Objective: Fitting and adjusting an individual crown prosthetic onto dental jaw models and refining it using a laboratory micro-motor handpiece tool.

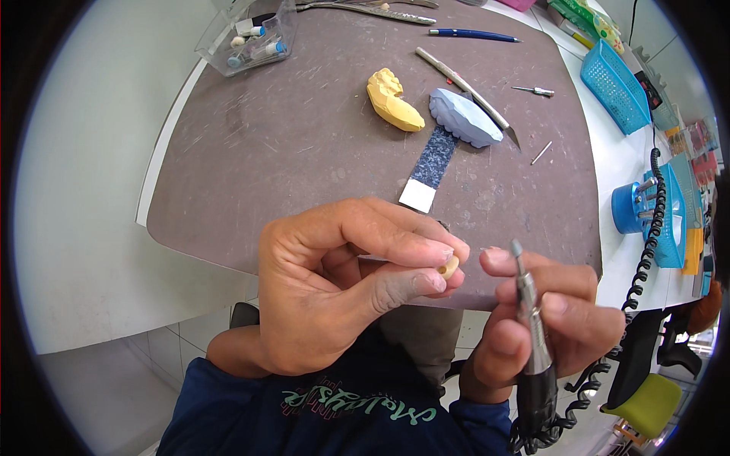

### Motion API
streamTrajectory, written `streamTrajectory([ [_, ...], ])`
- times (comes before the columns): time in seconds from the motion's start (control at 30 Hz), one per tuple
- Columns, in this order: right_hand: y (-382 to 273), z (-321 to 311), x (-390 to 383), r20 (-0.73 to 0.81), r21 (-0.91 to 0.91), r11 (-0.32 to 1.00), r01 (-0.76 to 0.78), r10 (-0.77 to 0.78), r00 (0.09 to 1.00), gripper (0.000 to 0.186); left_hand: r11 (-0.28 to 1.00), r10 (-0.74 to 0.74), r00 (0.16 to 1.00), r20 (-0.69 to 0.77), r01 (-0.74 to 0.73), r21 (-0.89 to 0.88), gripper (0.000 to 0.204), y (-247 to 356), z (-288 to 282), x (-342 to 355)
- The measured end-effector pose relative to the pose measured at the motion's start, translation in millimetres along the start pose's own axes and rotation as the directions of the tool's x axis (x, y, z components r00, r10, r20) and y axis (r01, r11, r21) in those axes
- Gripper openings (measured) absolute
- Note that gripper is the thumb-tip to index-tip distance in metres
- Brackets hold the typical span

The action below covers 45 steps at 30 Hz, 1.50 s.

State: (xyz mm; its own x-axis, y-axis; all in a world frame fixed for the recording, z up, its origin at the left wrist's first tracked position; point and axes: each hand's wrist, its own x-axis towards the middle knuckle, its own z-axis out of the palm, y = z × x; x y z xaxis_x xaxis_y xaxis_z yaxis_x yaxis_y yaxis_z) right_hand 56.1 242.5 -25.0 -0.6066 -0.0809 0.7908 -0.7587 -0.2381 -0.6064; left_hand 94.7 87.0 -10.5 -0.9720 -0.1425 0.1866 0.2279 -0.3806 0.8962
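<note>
Between the thumb and fingertips of my left hand (pixel 342 273) is a small cream-coloured dental crown (pixel 449 267), partly hidden by the fingers. My right hand (pixel 563 311) grips a rotary handpiece (pixel 534 334) with a black lower body and a silver front, its grey rounded tip pointing up. The tip stands a little to the right of the crown, apart from it. Beyond my hands on the brown work surface lie a yellow dental cast (pixel 394 102) and a pale blue-grey dental cast (pixel 462 118). A strip of dark blue speckled paper (pixel 435 158) with a white end lies below the blue-grey one.
A knife (pixel 471 93) lies by the casts, near a small bur (pixel 541 151) and a short metal tool (pixel 534 90). Farther back are a blue pen (pixel 473 35), metal pliers (pixel 372 11) and a clear box (pixel 251 42). Blue baskets (pixel 612 87) and a coiled black cord (pixel 646 235) are at right.
</note>
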Motion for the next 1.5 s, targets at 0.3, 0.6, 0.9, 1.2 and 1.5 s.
streamTrajectory([
  [0.3, 3.1, 0.3, 2.5, 0.099, -0.267, 0.961, -0.072, 0.102, 0.99, 0.043, 0.998, 0.003, 1.0, 0.025, -0.002, -0.059, 0.011, -1.3, 0.2, -0.2],
  [0.6, 2.5, 0.8, 4.9, 0.141, -0.303, 0.952, -0.049, 0.096, 0.985, 0.043, 0.998, -0.041, 0.998, 0.051, 0.044, -0.046, 0.01, 1.9, 1.5, -0.7],
  [0.9, 0.1, 1.5, 3.1, 0.12, -0.325, 0.942, -0.078, 0.123, 0.985, 0.042, 0.999, -0.041, 0.998, 0.049, 0.042, -0.021, 0.01, 1.3, 1.4, -0.5],
  [1.2, 1.3, 0.9, 3.8, 0.132, -0.328, 0.943, -0.055, 0.103, 0.986, 0.041, 0.999, -0.051, 0.997, 0.052, 0.051, -0.003, 0.013, 1.1, -0.7, -0.6],
  [1.5, 1.5, 1.4, 4.2, 0.141, -0.335, 0.941, -0.047, 0.099, 0.985, 0.04, 0.999, -0.027, 0.998, 0.056, 0.025, 0.046, 0.013, 1.6, 0.6, -0.5],
])
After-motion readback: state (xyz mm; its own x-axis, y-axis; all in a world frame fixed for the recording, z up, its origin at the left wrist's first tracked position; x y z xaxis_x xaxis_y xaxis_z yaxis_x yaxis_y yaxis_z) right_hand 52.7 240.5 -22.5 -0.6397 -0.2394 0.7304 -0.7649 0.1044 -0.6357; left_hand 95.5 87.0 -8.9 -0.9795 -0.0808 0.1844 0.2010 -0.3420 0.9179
